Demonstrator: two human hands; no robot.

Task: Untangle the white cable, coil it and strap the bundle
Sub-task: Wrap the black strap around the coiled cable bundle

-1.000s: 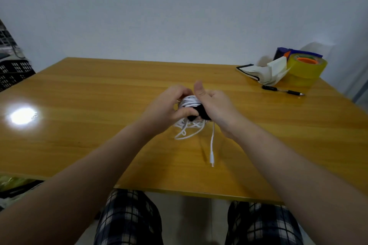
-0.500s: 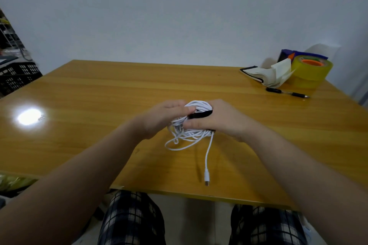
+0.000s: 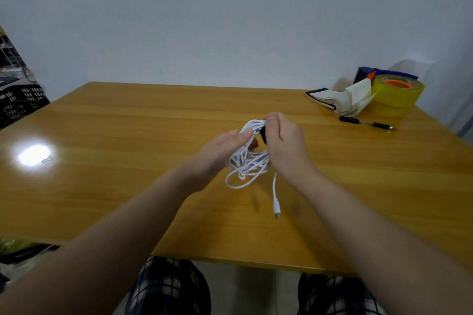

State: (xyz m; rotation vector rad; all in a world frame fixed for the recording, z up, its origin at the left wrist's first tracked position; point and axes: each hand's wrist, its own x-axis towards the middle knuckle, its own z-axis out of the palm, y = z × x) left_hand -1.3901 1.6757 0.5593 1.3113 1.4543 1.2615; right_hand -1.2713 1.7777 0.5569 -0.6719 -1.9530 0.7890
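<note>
A coiled white cable (image 3: 247, 161) is held just above the middle of the wooden table (image 3: 128, 140). My left hand (image 3: 220, 153) holds the bundle from the left, its fingers curled around the loops. My right hand (image 3: 284, 143) pinches a black strap (image 3: 263, 134) at the top right of the coil. One loose loop hangs below the bundle, and a free end with a white plug (image 3: 277, 208) dangles down to the table.
At the back right of the table stand a yellow roll of tape (image 3: 396, 93), an open notebook with white pages (image 3: 340, 102) and a black pen (image 3: 366, 123). A black crate (image 3: 20, 102) sits off the table's left side. My plaid-clad knees lie under the front edge.
Both hands have lifted the bundle and turned it upright. My right hand has shifted from lying over the coil to pinching the strap at its top.
</note>
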